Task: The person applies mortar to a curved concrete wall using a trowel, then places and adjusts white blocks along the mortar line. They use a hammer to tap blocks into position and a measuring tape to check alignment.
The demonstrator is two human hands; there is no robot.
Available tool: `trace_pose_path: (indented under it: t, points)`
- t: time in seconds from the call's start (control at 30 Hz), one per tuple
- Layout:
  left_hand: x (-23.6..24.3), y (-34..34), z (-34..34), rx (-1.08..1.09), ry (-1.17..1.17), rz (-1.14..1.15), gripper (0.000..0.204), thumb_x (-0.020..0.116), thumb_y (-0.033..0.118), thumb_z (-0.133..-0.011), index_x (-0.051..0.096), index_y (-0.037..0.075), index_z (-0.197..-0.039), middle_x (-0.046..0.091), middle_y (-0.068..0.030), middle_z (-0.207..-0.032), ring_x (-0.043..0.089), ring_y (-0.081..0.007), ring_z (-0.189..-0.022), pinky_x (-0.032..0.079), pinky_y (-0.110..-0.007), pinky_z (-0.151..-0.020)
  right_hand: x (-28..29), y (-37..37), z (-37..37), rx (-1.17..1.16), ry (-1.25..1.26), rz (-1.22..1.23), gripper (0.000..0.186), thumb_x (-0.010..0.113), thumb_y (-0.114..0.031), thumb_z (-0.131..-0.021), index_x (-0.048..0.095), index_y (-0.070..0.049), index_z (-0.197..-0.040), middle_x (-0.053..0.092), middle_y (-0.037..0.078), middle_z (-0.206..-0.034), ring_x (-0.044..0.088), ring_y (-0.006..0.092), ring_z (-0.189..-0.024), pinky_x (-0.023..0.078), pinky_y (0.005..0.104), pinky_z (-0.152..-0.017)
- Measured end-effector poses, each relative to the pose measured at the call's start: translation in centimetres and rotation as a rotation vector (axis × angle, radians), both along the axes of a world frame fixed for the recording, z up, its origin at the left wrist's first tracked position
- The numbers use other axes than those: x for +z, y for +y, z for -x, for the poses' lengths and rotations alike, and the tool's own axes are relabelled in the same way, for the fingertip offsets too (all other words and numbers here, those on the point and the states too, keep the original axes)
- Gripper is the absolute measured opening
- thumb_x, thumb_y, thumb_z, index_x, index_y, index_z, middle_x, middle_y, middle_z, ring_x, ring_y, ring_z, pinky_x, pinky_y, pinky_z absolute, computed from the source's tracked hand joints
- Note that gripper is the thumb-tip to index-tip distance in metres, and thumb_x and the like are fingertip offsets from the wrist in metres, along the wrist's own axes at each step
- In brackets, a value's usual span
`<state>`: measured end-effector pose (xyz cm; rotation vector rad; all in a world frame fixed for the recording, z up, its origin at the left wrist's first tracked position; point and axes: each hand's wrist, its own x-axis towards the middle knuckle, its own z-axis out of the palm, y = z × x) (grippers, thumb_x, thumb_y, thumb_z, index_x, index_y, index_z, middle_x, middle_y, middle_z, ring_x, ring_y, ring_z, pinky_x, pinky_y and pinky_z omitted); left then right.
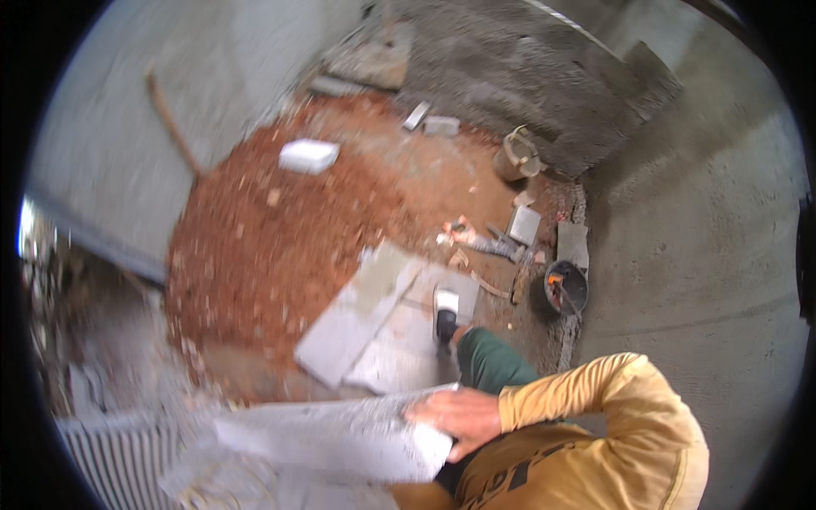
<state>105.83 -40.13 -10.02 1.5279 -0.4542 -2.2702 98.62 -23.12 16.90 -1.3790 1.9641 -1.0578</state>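
Note:
My right hand (455, 418), at the end of a yellow sleeve, grips the right end of a long pale block (327, 433) held low in front of my body, its fingers over the top edge. My left hand is not visible. Behind the block, my shoe (444, 310) rests on light grey slabs (340, 331) lying on the floor.
Reddish soil (255, 238) covers much of the floor, with a white block (308, 155) on it. A bucket (512, 157), a black tub (552, 289) and rubble line the right wall (680, 238). A stick (170, 119) leans on the left wall. Ribbed panelling (110, 459) is at lower left.

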Motion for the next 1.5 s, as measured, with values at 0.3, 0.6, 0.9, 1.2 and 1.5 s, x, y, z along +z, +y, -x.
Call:
trace_pose_path:
  t: [0.3,0.6,0.9,1.2,1.5]
  points:
    - [17.1,14.4,28.9,-0.211,0.057,0.278,0.086,0.028,0.073,-0.086,0.023,0.008,-0.143,0.034,-0.0144,-0.142,0.035,-0.0299,-0.129,0.03,-0.049,-0.105,14.2,20.4,25.5,-0.08,0.257,0.237,0.099,0.07,-0.05,-0.071,0.023,0.001,-0.141,0.033,0.023,-0.141,0.032,0.0398,-0.131,0.024,0.0541,-0.108]
    - [32.1,24.0,49.9,-0.46,0.344,0.404,0.086,0.027,0.072,-0.086,0.025,0.006,-0.141,0.035,-0.0141,-0.14,0.036,-0.0289,-0.128,0.031,-0.046,-0.106,34.2,19.1,45.4,-0.316,0.095,-0.103,0.107,0.064,-0.063,-0.071,0.019,0.001,-0.144,0.037,0.029,-0.135,0.044,0.0404,-0.119,0.038,0.05,-0.098]
    - [35.3,36.7,76.7,-0.669,0.749,0.374,0.086,0.027,0.072,-0.087,0.027,0.004,-0.14,0.036,-0.0137,-0.138,0.037,-0.0278,-0.127,0.031,-0.044,-0.106,29.7,25.7,63.6,-1.136,0.699,-0.263,0.113,0.075,-0.061,-0.058,0.03,0.006,-0.137,0.045,0.025,-0.127,0.046,0.0338,-0.113,0.036,0.0456,-0.092]
    - [37.2,48.2,92.7,-0.815,0.71,0.143,0.081,0.026,0.068,-0.09,0.03,0.004,-0.138,0.038,-0.0128,-0.137,0.038,-0.0267,-0.126,0.031,-0.041,-0.107,27.6,39.8,80.7,-1.316,0.745,-0.279,0.095,0.077,-0.041,-0.065,0.034,0.004,-0.137,0.051,0.019,-0.107,0.048,0.0313,-0.097,0.036,0.0417,-0.084]
    - [37.3,60.4,100.1,-1.06,0.981,0.024,0.063,0.036,0.052,-0.096,0.031,0.006,-0.139,0.039,-0.009,-0.138,0.04,-0.0238,-0.126,0.032,-0.039,-0.107,32.3,52.1,85.4,-1.22,1.038,-0.379,0.091,0.078,-0.041,-0.065,0.039,0.005,-0.133,0.051,0.016,-0.097,0.047,0.025,-0.085,0.038,0.0385,-0.074]
